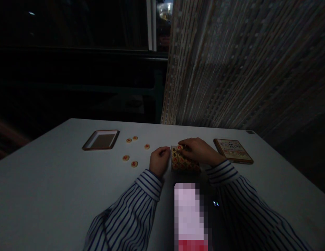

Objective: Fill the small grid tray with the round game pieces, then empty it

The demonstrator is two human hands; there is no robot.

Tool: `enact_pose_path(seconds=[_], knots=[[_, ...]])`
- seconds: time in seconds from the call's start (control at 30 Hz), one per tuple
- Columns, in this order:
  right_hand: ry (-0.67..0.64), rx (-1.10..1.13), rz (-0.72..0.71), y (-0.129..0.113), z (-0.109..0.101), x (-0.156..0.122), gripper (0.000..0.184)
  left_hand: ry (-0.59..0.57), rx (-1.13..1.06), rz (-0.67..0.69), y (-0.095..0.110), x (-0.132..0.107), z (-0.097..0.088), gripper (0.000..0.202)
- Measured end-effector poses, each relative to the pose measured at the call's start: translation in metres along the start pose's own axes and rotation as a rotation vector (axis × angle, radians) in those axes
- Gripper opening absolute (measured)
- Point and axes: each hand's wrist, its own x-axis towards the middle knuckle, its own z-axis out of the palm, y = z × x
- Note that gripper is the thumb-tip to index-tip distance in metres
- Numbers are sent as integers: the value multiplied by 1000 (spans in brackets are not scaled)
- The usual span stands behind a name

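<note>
My right hand (197, 150) pinches a round Chinese chess piece (179, 147) with a red character, over the far left part of a small tray (171, 164). Rows of such pieces (180, 165), marked in red or dark, fill much of the tray, and my right hand hides its far right part. Curled closed, my left hand (159, 162) has its thumb and fingertips at the tray's left edge. Several loose red-marked pieces (134, 164) lie on the white table to the left of my left hand.
An open, shallow wood-rimmed box part (101, 149) lies at the far left of the table (60, 181). A printed wood-edged lid (234, 151) lies at the right. Close to me is a pixelated bright patch (188, 212). A string curtain (204, 69) hangs behind the table.
</note>
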Motion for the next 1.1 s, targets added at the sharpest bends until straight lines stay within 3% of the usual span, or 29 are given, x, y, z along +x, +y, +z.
enact_pose_path(seconds=[0.5, 1.1], knots=[[-128, -68, 40, 0, 1, 0, 33, -42, 224, 80, -12, -1, 2, 18], [-163, -106, 16, 3, 8, 1, 31, -59, 258, 87, -10, -2, 2, 17]])
